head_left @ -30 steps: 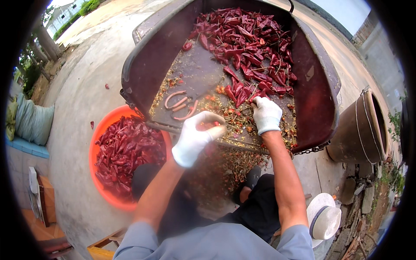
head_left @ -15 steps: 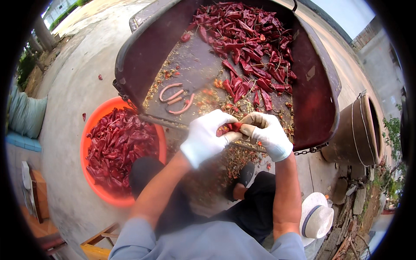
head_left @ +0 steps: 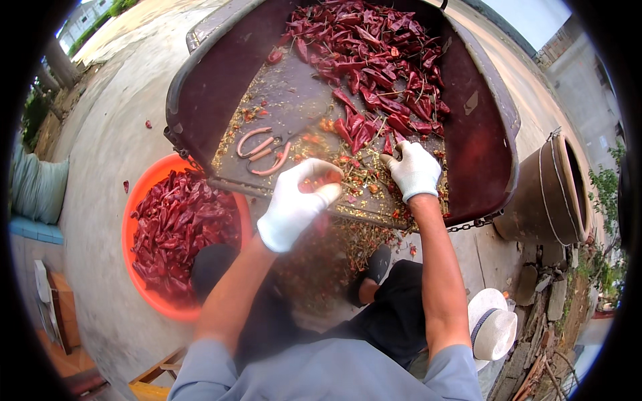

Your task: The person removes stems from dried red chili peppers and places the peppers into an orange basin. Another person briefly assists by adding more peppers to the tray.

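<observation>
My left hand (head_left: 294, 204), in a white glove, is curled above the near edge of a dark red cart bed (head_left: 287, 100). Red dried chili pepper (head_left: 319, 182) shows between its thumb and fingers. A blurred red shape hangs just below that hand. My right hand (head_left: 411, 170), also gloved, is at the near end of a large heap of dried chili peppers (head_left: 374, 60). Its thumb and fingertips close on a pepper there, partly hidden by the glove. An orange basin (head_left: 134, 260) full of stemless-looking dried peppers (head_left: 184, 227) stands at the left.
Pink-handled pliers or shears (head_left: 264, 154) lie on the cart bed among seeds and scraps. Stems litter the ground (head_left: 334, 257) under the cart's edge. A brown barrel (head_left: 535, 194) stands right, with a pale hat (head_left: 491, 327) nearer. A chain (head_left: 468, 226) hangs along the cart's edge.
My hands were together over a red pepper and have come apart. The right moved up to the heap; the left drew slightly left, still with red pepper in it.
</observation>
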A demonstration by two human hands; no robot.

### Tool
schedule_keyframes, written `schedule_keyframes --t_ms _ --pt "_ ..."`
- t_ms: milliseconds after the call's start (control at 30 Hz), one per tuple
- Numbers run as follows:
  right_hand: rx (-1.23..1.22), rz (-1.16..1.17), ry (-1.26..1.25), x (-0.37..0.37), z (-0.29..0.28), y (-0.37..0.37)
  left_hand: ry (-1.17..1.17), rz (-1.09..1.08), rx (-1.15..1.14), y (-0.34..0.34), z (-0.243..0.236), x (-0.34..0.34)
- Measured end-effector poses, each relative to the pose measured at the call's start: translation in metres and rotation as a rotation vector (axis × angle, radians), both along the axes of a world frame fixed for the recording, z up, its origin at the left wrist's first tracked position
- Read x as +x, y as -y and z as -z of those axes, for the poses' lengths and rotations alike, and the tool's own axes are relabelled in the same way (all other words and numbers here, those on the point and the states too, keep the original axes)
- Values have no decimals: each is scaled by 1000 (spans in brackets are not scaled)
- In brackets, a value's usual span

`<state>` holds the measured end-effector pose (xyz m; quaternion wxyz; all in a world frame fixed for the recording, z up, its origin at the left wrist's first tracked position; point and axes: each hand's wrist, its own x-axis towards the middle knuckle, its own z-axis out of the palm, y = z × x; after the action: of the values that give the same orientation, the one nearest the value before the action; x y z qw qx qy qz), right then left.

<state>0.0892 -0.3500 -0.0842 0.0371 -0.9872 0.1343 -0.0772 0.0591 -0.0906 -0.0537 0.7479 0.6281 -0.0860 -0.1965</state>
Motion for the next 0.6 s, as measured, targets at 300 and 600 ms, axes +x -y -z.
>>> schedule_keyframes --t_ms 300,600 --pt "274 -50 143 -3 -12 0 331 -89 235 2 4 1" --pt "1044 -373 13 -63 -40 -58 742 -47 453 13 8 -2"
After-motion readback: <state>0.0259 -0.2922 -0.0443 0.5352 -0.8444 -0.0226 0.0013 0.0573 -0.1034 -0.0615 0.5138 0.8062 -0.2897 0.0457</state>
